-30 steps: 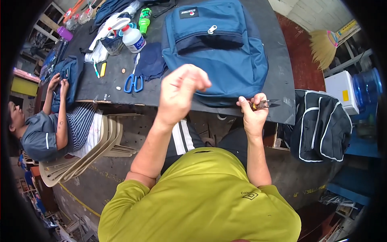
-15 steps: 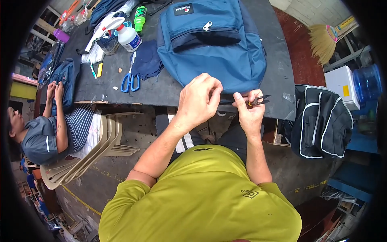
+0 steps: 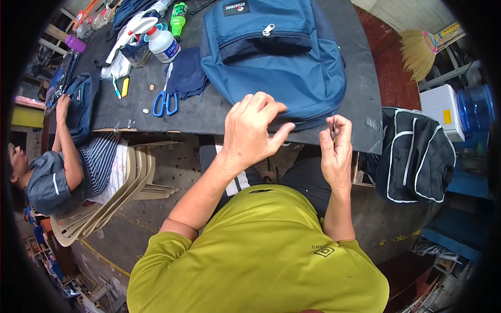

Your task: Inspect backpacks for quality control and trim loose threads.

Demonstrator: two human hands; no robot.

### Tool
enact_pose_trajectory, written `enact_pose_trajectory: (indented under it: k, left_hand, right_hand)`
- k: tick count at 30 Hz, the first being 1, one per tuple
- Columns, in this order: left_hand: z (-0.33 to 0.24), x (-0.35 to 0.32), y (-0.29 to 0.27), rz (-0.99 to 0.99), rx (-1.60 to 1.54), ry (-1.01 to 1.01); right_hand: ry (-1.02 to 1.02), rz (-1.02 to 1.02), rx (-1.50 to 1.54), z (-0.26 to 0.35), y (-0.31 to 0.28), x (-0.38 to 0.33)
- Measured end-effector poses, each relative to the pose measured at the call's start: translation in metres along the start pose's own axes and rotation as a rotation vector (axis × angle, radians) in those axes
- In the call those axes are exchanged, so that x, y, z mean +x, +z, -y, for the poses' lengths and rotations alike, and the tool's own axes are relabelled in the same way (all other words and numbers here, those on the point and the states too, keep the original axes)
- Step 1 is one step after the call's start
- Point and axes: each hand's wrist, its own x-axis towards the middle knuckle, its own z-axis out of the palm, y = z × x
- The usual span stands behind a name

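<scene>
A blue backpack (image 3: 282, 78) lies on the dark tabletop (image 3: 360, 94) in front of me, its pocket zipper partly parted. My left hand (image 3: 250, 128) hovers at the backpack's near edge, thumb and fingers apart, with nothing visible in it. Just to the right, my right hand (image 3: 336, 154) is closed around small dark thread snips (image 3: 333, 129) at the table's front edge. Their blades point away from me and are partly hidden by the fingers. Whether either hand touches the backpack I cannot tell.
Blue-handled scissors (image 3: 166, 103), a navy cloth (image 3: 188, 73), a spray bottle (image 3: 163, 46) and a green bottle (image 3: 178, 22) lie or stand at left. A co-worker (image 3: 62, 177) sits on stacked chairs (image 3: 117, 195) further left. Beside the table at right are a black bag (image 3: 415, 156) and a broom (image 3: 419, 52).
My left hand has spread from a pinch to parted fingers. The snips in my right hand have turned from pointing right to pointing away. The co-worker's hands have lowered onto the blue fabric.
</scene>
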Motion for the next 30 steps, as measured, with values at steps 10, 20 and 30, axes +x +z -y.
enact_pose_trajectory:
  k: [10, 20, 30]
  left_hand:
    - [0.000, -0.006, 0.015, -0.040, -0.027, -0.087]
    - [0.000, -0.004, 0.012, -0.085, -0.046, -0.099]
    - [0.000, -0.010, 0.010, -0.103, -0.086, -0.122]
  right_hand:
    - [0.005, 0.078, -0.218, 0.019, -0.004, 0.004]
    - [0.186, 0.060, -0.095, 0.023, 0.021, 0.029]
    - [0.167, -0.084, 0.845, -0.010, 0.064, 0.023]
